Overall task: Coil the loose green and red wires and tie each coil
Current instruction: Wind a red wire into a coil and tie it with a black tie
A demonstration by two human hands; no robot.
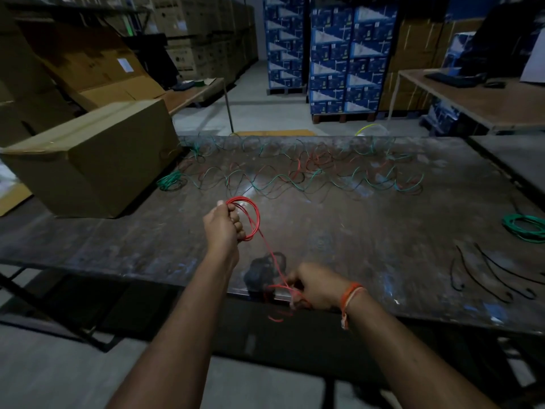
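My left hand grips a small coil of red wire above the dark table. From the coil a red strand runs down and right to my right hand, which pinches the loose red tail near the table's front edge. The tail's end curls below that hand, blurred. Loose green and red wires lie tangled across the far half of the table. One small green coil lies at the far left, and a bigger green coil lies at the right edge.
A large cardboard box stands on the table's left side. Several black ties lie at the front right. Stacked blue boxes, brown cartons and other tables stand beyond the far edge.
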